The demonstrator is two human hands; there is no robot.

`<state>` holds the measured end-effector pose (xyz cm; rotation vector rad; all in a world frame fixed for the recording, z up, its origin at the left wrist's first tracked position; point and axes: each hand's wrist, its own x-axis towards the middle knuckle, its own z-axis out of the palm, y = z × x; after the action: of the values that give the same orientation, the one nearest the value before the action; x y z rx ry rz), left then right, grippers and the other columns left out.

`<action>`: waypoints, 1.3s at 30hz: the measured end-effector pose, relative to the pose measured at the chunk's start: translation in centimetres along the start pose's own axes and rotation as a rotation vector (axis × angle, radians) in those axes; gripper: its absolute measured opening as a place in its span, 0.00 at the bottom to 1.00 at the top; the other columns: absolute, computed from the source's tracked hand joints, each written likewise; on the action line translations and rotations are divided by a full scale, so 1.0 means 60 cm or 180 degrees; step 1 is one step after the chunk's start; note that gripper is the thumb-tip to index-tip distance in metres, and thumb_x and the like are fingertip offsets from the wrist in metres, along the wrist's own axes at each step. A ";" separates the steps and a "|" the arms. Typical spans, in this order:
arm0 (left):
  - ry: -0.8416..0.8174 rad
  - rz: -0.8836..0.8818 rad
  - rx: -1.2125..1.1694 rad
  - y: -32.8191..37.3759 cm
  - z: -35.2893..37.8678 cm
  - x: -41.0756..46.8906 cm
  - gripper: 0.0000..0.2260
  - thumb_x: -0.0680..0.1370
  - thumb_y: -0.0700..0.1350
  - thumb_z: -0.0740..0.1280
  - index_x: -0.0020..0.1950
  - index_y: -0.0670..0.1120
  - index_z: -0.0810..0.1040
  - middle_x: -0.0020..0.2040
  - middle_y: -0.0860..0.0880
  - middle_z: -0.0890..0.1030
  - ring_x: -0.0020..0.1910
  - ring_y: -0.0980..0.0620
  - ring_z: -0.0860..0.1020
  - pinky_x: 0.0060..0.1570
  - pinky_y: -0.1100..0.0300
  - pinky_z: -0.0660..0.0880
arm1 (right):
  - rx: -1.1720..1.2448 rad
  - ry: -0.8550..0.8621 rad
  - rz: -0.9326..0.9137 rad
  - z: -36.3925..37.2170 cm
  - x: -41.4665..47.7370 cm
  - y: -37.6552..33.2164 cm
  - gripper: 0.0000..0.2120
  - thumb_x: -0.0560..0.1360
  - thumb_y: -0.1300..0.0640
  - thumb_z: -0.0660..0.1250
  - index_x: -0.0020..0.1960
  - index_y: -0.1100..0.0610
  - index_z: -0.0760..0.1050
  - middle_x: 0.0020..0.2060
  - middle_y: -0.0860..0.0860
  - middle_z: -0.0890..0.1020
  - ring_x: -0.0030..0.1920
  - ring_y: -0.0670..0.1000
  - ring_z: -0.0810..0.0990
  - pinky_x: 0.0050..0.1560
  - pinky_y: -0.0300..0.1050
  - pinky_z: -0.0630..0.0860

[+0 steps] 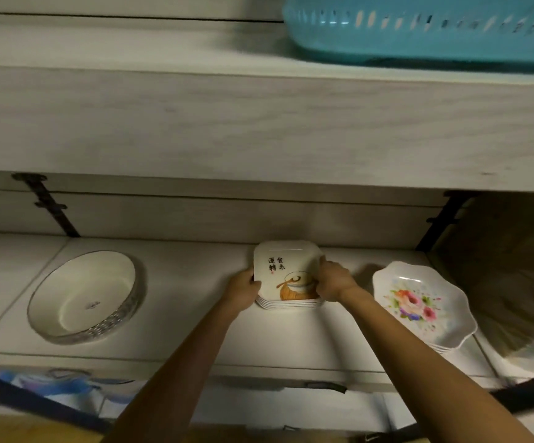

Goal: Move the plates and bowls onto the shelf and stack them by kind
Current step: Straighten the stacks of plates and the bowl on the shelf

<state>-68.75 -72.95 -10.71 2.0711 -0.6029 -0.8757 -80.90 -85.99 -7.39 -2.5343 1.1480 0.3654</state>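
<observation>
Flanking the stack of square plates [286, 266], the left hand [243, 290] and right hand [334, 282] clamp curled fingers on its opposite side edges, both equally near.

On the shelf [192, 282], stacked square plates [286, 255] sit between a round white bowl [83, 297] and floral scalloped plates [419, 306].

A stack of square plates [286, 276] sits on a white shelf [179, 282]. The left hand [243, 290] grips the stack's left edge, the right hand [332, 281] its right edge. Left of the stack lies a round dish [83, 297]; right, flowered plates [422, 306].
</observation>
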 end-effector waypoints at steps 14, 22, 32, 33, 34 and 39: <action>-0.0178 -0.0021 0.0236 -0.134 -0.212 -0.060 0.17 0.77 0.38 0.59 0.64 0.44 0.75 0.59 0.44 0.80 0.57 0.45 0.78 0.60 0.48 0.75 | 0.0253 0.0249 -0.0093 0.098 -0.079 -0.207 0.29 0.76 0.62 0.58 0.75 0.61 0.52 0.62 0.61 0.76 0.61 0.61 0.75 0.58 0.52 0.71; -0.0140 -0.0152 -0.0049 -0.171 -0.235 -0.069 0.16 0.74 0.33 0.58 0.60 0.40 0.77 0.58 0.39 0.80 0.56 0.41 0.78 0.59 0.41 0.75 | 0.0244 0.0216 -0.0028 0.118 -0.108 -0.243 0.30 0.76 0.62 0.58 0.75 0.61 0.50 0.63 0.62 0.75 0.61 0.62 0.74 0.59 0.52 0.71; 0.0096 0.0085 0.0240 -0.169 -0.227 -0.094 0.23 0.75 0.32 0.57 0.68 0.45 0.69 0.63 0.45 0.77 0.60 0.45 0.75 0.51 0.59 0.72 | 0.0469 0.0201 -0.0130 0.123 -0.120 -0.244 0.27 0.77 0.61 0.59 0.73 0.58 0.54 0.61 0.61 0.76 0.58 0.62 0.77 0.58 0.54 0.73; 0.0221 0.0166 0.0301 -0.165 -0.225 -0.095 0.25 0.75 0.31 0.57 0.71 0.48 0.65 0.65 0.46 0.75 0.63 0.45 0.73 0.52 0.59 0.72 | 0.0551 0.0148 -0.0146 0.121 -0.118 -0.240 0.26 0.77 0.59 0.59 0.72 0.57 0.56 0.61 0.61 0.77 0.58 0.62 0.77 0.58 0.54 0.73; 0.0391 0.0308 0.0431 -0.159 -0.222 -0.097 0.27 0.75 0.32 0.57 0.72 0.49 0.62 0.67 0.46 0.73 0.65 0.45 0.71 0.56 0.57 0.72 | 0.0661 0.0109 -0.0156 0.118 -0.118 -0.235 0.25 0.77 0.58 0.60 0.72 0.56 0.58 0.62 0.60 0.76 0.58 0.62 0.77 0.58 0.54 0.73; 0.0741 0.0846 0.0429 -0.103 -0.192 -0.102 0.25 0.77 0.35 0.61 0.73 0.43 0.61 0.74 0.43 0.63 0.74 0.45 0.59 0.74 0.52 0.57 | 0.1426 0.0446 -0.0104 0.085 -0.143 -0.176 0.27 0.77 0.53 0.63 0.73 0.57 0.61 0.69 0.54 0.71 0.63 0.55 0.75 0.65 0.51 0.71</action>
<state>-63.34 -59.82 -8.24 2.1119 -0.8043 -0.4452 -78.83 -71.60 -6.87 -2.2037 1.0911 -0.0762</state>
